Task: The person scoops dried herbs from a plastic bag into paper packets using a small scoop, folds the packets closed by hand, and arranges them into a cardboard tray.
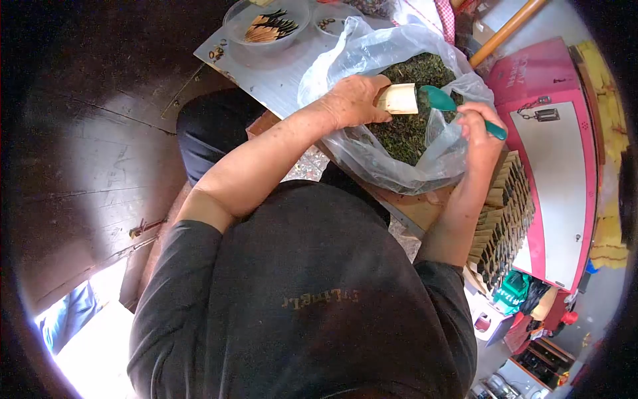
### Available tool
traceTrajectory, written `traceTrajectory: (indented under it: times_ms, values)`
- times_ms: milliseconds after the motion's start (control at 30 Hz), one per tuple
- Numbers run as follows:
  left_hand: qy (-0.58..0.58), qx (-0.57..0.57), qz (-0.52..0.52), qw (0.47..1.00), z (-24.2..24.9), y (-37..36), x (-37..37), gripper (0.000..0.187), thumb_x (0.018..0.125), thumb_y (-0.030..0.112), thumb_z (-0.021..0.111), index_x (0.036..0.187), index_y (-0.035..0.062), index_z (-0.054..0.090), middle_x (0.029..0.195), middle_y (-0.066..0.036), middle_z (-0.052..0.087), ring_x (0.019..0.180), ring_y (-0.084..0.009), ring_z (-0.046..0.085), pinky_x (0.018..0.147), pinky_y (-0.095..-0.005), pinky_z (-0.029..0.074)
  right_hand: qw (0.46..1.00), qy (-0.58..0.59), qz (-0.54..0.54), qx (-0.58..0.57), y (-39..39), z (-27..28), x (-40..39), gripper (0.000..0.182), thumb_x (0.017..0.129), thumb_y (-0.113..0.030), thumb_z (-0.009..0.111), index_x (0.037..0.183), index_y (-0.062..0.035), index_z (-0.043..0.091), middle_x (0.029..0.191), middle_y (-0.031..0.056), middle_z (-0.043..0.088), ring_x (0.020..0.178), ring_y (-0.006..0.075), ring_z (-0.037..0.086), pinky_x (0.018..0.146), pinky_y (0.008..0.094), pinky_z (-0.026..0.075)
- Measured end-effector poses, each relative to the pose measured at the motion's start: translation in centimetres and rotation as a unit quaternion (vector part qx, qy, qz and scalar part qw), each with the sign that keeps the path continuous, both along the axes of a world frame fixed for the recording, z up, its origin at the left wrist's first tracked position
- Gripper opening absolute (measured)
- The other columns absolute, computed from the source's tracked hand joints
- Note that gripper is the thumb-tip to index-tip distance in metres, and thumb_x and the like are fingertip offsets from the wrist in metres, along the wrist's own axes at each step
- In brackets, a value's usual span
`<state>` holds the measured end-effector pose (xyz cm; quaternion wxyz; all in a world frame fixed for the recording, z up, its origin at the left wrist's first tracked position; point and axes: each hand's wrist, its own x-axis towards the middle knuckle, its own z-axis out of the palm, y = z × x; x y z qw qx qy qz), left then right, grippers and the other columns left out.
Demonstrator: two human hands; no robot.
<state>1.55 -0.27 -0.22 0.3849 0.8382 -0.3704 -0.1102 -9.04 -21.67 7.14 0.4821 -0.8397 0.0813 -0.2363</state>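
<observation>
Over the bag (372, 48) — green spoon (440, 100).

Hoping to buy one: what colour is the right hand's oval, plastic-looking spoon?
The spoon is dark green, best seen in the head view.

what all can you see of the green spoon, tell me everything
The green spoon looks like smooth, slightly shiny plastic, with a rounded bowl and a handle. The right hand grips the handle, partly hiding it; its end sticks out past the fingers. The bowl points toward the pale piece in the left hand, over the clear bag. Whether it touches that piece or carries anything is unclear.
</observation>
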Motion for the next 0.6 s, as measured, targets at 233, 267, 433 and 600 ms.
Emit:
traceTrajectory:
  times_ms: [233, 267, 433, 600]
  values:
    - [-0.008, 0.004, 0.004, 1.000, 0.0, 0.1, -0.1, 0.060, 0.069, 0.033, 0.080, 0.118, 0.0054, 0.056, 0.097, -0.017, 0.066, 0.095, -0.0326, 0.063, 0.085, -0.0389, 0.049, 0.990, 0.123, -0.070, -0.006, 0.5, -7.7, 3.9, 0.015, 0.080, -0.010, 0.056, 0.082, -0.0025, 0.069, 0.064, 0.0062, 0.063, 0.050, 0.0093, 0.053, 0.045, 0.0233, 0.040]
    - [-0.012, 0.001, 0.004, 1.000, 0.0, 0.1, -0.1, 0.060, 0.069, 0.033, 0.080, 0.118, 0.0053, 0.056, 0.097, -0.017, 0.066, 0.095, -0.0328, 0.063, 0.085, -0.0390, 0.048, 0.986, 0.126, -0.067, 0.091, 0.9, -8.7, 4.2, 0.015, 0.080, -0.010, 0.056, 0.083, -0.0013, 0.068, 0.064, 0.0066, 0.062, 0.048, 0.0098, 0.053, 0.043, 0.0231, 0.039]
    - [-0.007, 0.008, 0.006, 1.000, 0.2, 0.2, 0.0, 0.061, 0.069, 0.033, 0.079, 0.118, 0.0051, 0.056, 0.098, -0.017, 0.066, 0.095, -0.0334, 0.063, 0.085, -0.0391, 0.048, 0.947, 0.075, -0.056, 0.309, 0.2, -8.8, 3.9, 0.015, 0.079, -0.009, 0.058, 0.084, 0.0027, 0.065, 0.061, 0.0078, 0.060, 0.042, 0.0101, 0.047, 0.038, 0.0224, 0.034]
    - [-0.018, -0.007, 0.009, 1.000, -0.1, 0.1, 0.0, 0.060, 0.069, 0.033, 0.079, 0.117, 0.0056, 0.056, 0.097, -0.017, 0.066, 0.094, -0.0332, 0.063, 0.084, -0.0390, 0.049, 0.936, 0.009, -0.059, 0.347, -1.9, -6.9, 2.3, 0.014, 0.077, -0.010, 0.059, 0.083, 0.0017, 0.065, 0.062, 0.0089, 0.060, 0.044, 0.0112, 0.047, 0.040, 0.0222, 0.034]
